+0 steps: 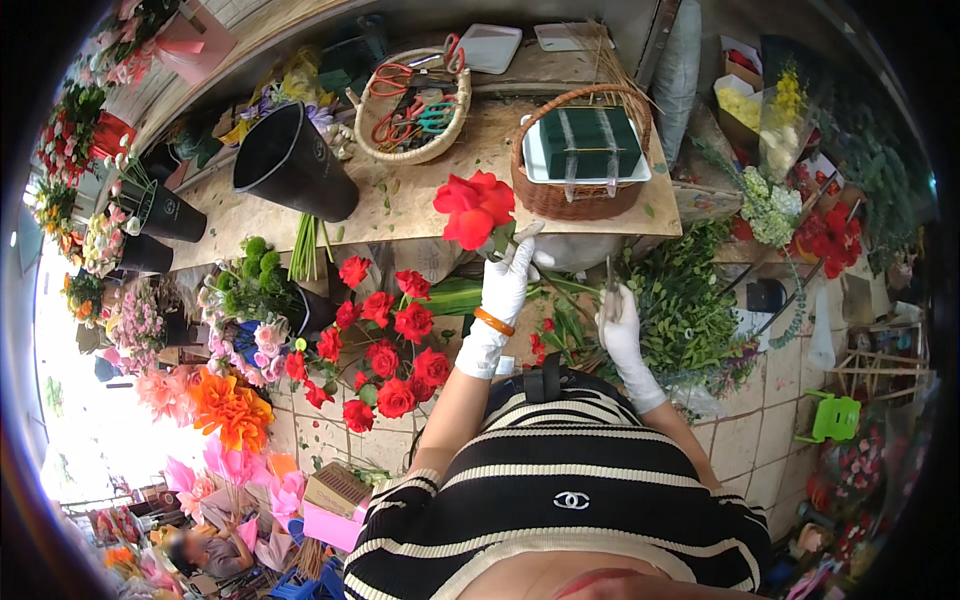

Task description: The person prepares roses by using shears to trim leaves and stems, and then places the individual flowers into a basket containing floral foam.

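Observation:
My left hand (505,288), in a white glove with an orange bangle at the wrist, is closed on the stem of a red rose (473,208). The open bloom stands just above the fingers, over the table's front edge. A green stem runs from this hand toward the right. My right hand (621,328), gloved in white too, is closed around a narrow greyish tool (611,277) that looks like pruning shears; its handles are hidden by the fingers. Several more red roses (383,357) cluster below and left of my left hand.
On the wooden table (420,212) stand a black bucket (297,165), a basket of scissors (412,143) and a wicker basket (560,203) with green foam blocks (590,143). Leafy greenery (690,310) rises beside my right hand. A green stool (830,417) is at right.

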A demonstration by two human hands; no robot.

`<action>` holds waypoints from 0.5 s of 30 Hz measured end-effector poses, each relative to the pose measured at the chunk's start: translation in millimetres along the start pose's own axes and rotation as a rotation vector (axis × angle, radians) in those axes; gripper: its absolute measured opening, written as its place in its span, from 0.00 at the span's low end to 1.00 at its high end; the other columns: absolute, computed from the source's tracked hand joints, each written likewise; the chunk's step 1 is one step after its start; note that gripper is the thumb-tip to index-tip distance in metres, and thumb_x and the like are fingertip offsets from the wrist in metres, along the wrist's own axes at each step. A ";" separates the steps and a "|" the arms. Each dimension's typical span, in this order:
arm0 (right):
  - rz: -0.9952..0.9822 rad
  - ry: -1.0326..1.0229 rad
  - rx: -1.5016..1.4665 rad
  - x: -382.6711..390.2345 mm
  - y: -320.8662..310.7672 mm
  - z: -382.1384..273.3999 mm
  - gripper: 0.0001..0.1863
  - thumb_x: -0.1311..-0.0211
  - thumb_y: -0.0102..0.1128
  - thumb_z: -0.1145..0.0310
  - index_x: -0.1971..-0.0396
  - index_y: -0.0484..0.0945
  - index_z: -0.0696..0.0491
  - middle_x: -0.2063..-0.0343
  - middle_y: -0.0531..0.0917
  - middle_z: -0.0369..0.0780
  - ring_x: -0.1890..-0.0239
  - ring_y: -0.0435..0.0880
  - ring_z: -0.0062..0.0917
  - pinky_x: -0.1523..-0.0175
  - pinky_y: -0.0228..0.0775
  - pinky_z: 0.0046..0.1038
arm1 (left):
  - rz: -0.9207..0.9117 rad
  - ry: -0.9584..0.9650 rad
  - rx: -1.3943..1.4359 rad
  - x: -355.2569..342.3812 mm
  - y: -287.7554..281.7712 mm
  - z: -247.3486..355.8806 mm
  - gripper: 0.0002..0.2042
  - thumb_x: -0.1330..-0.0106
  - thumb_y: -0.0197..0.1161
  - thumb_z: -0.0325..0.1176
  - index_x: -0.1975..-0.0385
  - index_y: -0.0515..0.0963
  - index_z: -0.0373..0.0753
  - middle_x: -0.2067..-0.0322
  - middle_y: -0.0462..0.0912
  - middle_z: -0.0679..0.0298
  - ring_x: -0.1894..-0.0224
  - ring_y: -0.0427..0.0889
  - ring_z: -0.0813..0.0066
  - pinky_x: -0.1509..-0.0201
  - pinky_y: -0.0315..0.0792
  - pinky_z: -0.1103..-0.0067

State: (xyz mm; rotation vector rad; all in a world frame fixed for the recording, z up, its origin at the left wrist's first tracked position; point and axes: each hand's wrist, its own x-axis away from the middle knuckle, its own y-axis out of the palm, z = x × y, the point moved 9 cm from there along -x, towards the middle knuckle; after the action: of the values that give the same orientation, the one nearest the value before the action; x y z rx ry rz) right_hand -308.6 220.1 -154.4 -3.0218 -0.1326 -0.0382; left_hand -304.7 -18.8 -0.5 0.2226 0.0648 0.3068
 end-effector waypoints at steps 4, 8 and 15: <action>-0.142 0.120 -0.150 23.7 21.9 -47.0 0.27 0.48 0.56 0.84 0.46 0.63 0.54 0.59 0.75 0.37 0.60 0.75 0.19 0.57 0.68 0.20 | -0.054 -0.062 0.066 13.9 -4.2 19.8 0.17 0.31 0.52 0.40 0.49 0.74 0.36 0.80 0.79 0.70 0.81 0.67 0.89 0.76 0.60 0.91; -0.267 0.174 -0.116 35.6 37.1 -81.0 0.30 0.50 0.60 0.81 0.45 0.63 0.55 0.62 0.75 0.35 0.62 0.75 0.19 0.54 0.67 0.20 | -0.028 -0.050 0.055 22.3 -13.0 48.4 0.17 0.31 0.51 0.40 0.48 0.74 0.37 0.78 0.78 0.70 0.80 0.67 0.89 0.72 0.62 0.90; -0.349 0.312 -0.309 62.0 50.2 -120.6 0.33 0.52 0.61 0.81 0.43 0.61 0.56 0.71 0.73 0.35 0.68 0.75 0.18 0.63 0.69 0.18 | -0.072 -0.065 0.050 40.5 -21.4 77.2 0.17 0.34 0.54 0.29 0.46 0.70 0.35 0.61 0.79 0.67 0.73 0.69 0.89 0.65 0.68 0.89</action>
State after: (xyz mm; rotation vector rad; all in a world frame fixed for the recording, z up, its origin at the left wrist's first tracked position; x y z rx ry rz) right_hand -244.9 161.6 -38.6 -3.1976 -0.6773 -0.6095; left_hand -252.4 -42.2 68.6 0.2792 0.0160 0.2258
